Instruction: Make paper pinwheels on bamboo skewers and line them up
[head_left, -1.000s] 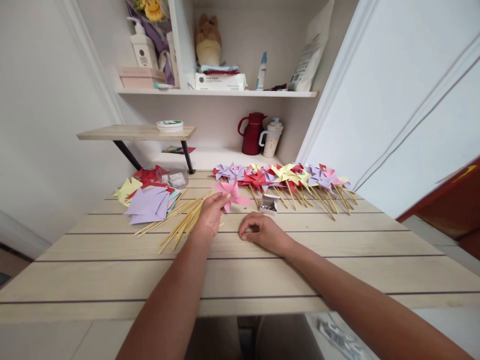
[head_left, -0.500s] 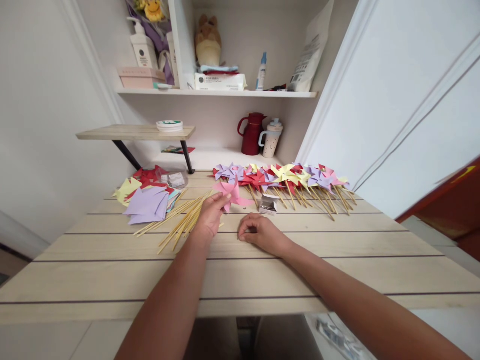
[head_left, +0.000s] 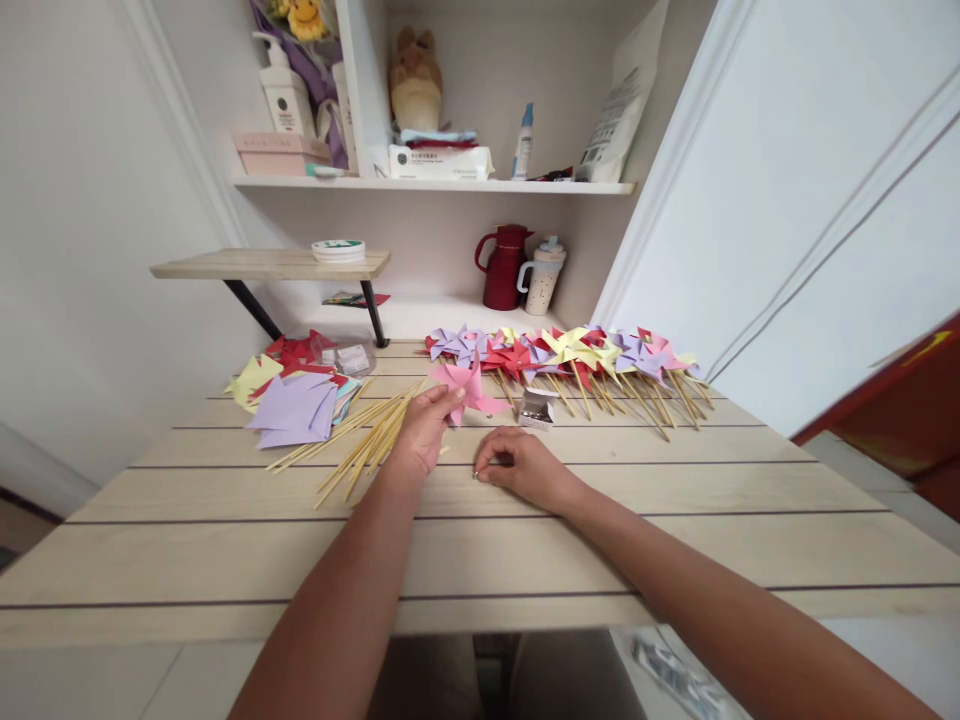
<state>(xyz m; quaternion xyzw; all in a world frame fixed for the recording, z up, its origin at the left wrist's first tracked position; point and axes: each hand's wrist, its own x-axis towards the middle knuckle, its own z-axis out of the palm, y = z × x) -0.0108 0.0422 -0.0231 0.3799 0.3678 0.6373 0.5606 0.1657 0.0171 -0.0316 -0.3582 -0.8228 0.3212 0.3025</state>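
My left hand (head_left: 422, 432) pinches pink pinwheel (head_left: 466, 388), lifted just above table (head_left: 525, 540), beside loose sticks (head_left: 367, 440). My right hand (head_left: 525, 467) rests on table, fingertips pressed together on something tiny, cannot tell what. Risk: folds spring open if pinch slackens.

Both hands (head_left: 427, 428) (head_left: 517, 462) forward, fingers curled, pinching.
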